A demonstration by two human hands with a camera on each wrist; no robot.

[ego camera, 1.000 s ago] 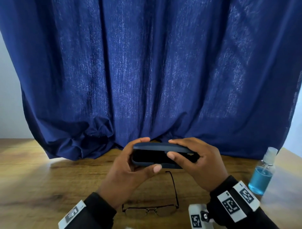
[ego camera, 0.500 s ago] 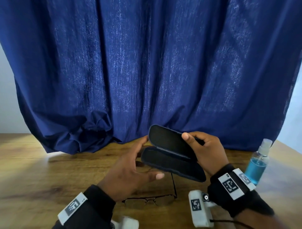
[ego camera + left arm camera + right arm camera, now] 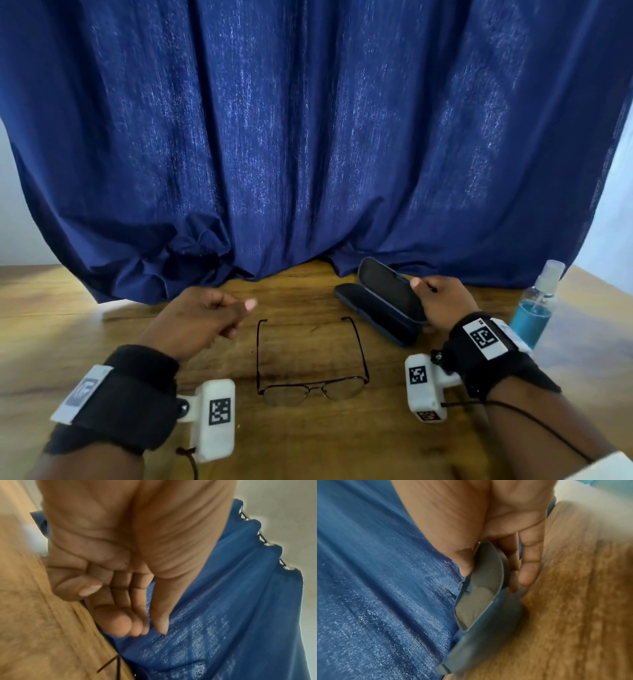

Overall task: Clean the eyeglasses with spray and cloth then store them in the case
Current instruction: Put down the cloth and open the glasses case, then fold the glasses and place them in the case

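Moved toward the surface's (image 3: 85, 342) right edge, opened case (image 3: 380, 305) gripped by right hand (image 3: 445, 301); left hand (image 3: 202, 318) released, loosely curled, empty, beside eyeglasses (image 3: 310, 390).

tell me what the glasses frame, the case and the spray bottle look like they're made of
Eyeglasses: thin dark wire frame, likely metal, with clear lenses.
Case: a stiff navy shell, matte, perhaps plastic or a leather-like cover; its lining looks grey and felt-like.
Spray bottle: see-through, probably clear plastic, since the blue liquid shows through it; its cap looks frosted.
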